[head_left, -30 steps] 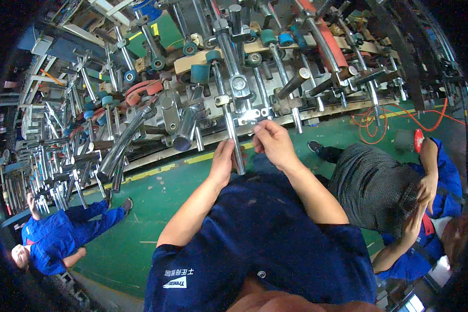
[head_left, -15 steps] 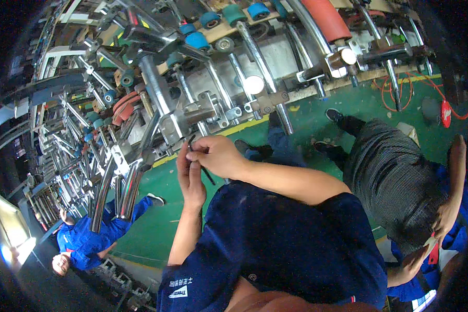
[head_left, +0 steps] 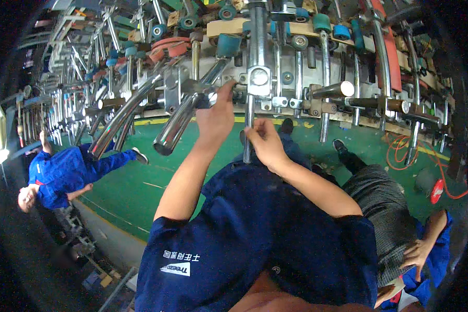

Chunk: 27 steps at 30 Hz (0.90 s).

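Observation:
My left hand [head_left: 216, 119] is raised with its index finger stretched up to the metal clamp parts, just left of a bright square clamp block [head_left: 259, 81]. Its other fingers are partly hidden. An upright steel rod [head_left: 249, 112] runs down through that block. My right hand [head_left: 267, 141] is at the rod's lower part, with fingers curled and thumb tip against its right side. Whatever the right fingers may pinch is too small to make out. A thick chrome tube [head_left: 174, 130] slants down toward me, left of my left hand.
A long rack of rods, clamps and rollers, with a blue-green roller [head_left: 229, 46], spans the far side. Rod ends such as a capped bar [head_left: 343, 89] stick out toward me. One person [head_left: 57, 174] is at left, another person's hand [head_left: 415, 255] at right. An orange hose [head_left: 400, 151] lies on the green floor [head_left: 156, 171].
My hands, together on a black hex key before, have come apart. The left has gone up to the clamp, the right to the rod. The view has turned; the key cannot be made out now.

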Available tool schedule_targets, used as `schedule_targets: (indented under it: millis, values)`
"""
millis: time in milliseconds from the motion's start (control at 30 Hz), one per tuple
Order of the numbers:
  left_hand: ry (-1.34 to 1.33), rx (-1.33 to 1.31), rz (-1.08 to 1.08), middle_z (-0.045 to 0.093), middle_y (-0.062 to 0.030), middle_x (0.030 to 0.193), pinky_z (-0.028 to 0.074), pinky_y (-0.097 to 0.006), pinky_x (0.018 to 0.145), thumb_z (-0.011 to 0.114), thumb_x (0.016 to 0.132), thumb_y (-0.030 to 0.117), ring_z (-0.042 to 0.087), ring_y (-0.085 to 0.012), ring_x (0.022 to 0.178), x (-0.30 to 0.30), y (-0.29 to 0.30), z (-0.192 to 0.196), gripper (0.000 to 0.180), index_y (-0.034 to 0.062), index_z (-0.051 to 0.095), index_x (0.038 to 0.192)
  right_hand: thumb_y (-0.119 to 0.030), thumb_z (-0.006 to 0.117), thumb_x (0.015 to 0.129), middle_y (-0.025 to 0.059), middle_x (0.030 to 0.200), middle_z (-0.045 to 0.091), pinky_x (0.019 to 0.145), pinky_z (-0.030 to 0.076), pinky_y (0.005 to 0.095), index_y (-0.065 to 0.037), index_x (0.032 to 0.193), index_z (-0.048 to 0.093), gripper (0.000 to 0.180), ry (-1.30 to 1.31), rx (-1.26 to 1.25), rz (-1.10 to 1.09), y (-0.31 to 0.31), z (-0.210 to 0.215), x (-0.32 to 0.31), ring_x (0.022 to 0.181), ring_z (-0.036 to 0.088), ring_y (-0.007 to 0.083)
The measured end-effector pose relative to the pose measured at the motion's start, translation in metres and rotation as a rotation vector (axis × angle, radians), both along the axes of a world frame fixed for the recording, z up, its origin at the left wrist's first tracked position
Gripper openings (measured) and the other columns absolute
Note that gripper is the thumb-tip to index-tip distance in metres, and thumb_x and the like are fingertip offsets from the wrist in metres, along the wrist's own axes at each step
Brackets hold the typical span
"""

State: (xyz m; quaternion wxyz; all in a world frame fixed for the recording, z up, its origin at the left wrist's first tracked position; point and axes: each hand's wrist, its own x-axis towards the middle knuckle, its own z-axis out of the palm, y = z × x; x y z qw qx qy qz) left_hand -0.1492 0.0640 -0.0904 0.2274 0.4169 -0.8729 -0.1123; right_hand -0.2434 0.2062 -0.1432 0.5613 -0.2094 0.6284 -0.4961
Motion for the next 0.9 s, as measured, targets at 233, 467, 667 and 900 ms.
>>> schedule_targets:
  millis: [233, 467, 667, 900]
  values:
    - [-0.278, -0.014, 0.144, 0.067, -0.008, 0.097, 0.056, -0.044, 0.057, 0.061, 0.086, 0.011, 0.069, -0.0316, 0.068, -0.012, 0.003, -0.02, 0.046, 0.0233, 0.063, 0.131, -0.024, 0.058, 0.104, 0.0075, 0.087, 0.066, 0.068, 0.057, 0.0334, -0.005, 0.113, 0.055, 0.022, -0.508, 0.247, 0.103, 0.002, 0.01, 0.005, 0.073, 0.067, 0.0178]
    - [-0.284, -0.118, 0.096, 0.068, -0.0061, 0.093, 0.056, -0.042, 0.056, 0.062, 0.089, 0.015, 0.07, -0.0291, 0.07, -0.012, -0.004, -0.031, 0.038, 0.0224, 0.067, 0.127, -0.023, 0.056, 0.104, 0.0094, 0.086, 0.065, 0.063, 0.056, 0.0334, -0.004, 0.112, 0.053, 0.021, -0.538, 0.233, 0.049, 0.005, 0.008, 0.012, 0.071, 0.065, 0.0184]
    - [-0.349, -0.044, 0.079, 0.071, -0.0076, 0.098, 0.058, -0.043, 0.066, 0.059, 0.088, 0.011, 0.071, -0.0294, 0.083, -0.011, -0.005, -0.025, 0.041, 0.0187, 0.067, 0.128, -0.024, 0.058, 0.103, 0.0101, 0.086, 0.064, 0.061, 0.056, 0.0327, -0.003, 0.112, 0.051, 0.024, -0.525, 0.2, 0.042, 0.006, 0.008, 0.014, 0.071, 0.064, 0.0184]
    - [-0.336, -0.032, 0.054, 0.07, -0.0097, 0.101, 0.058, -0.046, 0.065, 0.056, 0.088, 0.011, 0.072, -0.0333, 0.08, -0.018, -0.005, -0.015, 0.049, 0.0151, 0.059, 0.136, -0.024, 0.059, 0.103, 0.0094, 0.085, 0.064, 0.061, 0.056, 0.0325, -0.003, 0.113, 0.051, 0.025, -0.498, 0.217, 0.047, 0.004, 0.007, 0.013, 0.07, 0.065, 0.0185]
